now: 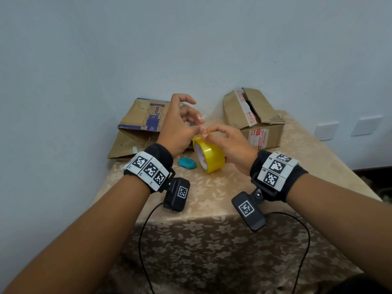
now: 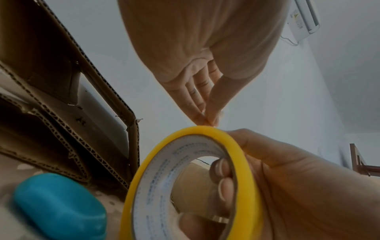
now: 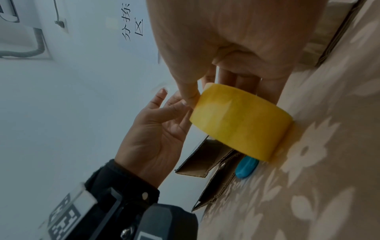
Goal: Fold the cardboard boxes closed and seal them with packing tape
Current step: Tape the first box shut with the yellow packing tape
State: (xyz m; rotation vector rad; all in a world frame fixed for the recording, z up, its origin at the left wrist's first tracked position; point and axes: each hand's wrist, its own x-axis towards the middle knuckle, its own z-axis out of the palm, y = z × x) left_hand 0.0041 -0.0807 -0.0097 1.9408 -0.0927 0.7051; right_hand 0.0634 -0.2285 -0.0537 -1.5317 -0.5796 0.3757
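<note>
The right hand's grip [image 1: 230, 145] has its fingers hooked through the core of the yellow tape roll [image 1: 209, 154], thumb laid on the rim, holding the roll on edge against the counter [image 1: 297, 166]. The left hand's grip [image 1: 180, 124] meets it at the top of the roll: thumb and forefinger pressed together there, apparently pinching the loose end of the tape (the film is clear and I can't make out for certain that it is caught), the other fingers spread and lifted.

So the step in hand looks like freeing the tape end, before any sealing. Next, I'd judge, a strip must be drawn off while the right hand lets the roll turn, without the film folding back on itself.

Just below the left grip lies a teal oval object [image 1: 187, 162]. Beyond that grip sits a box with purple print [image 1: 140, 126], slumped and open; beyond the right grip, a box with red-printed tape [image 1: 254, 119], flaps raised. Neither is folded shut yet.
</note>
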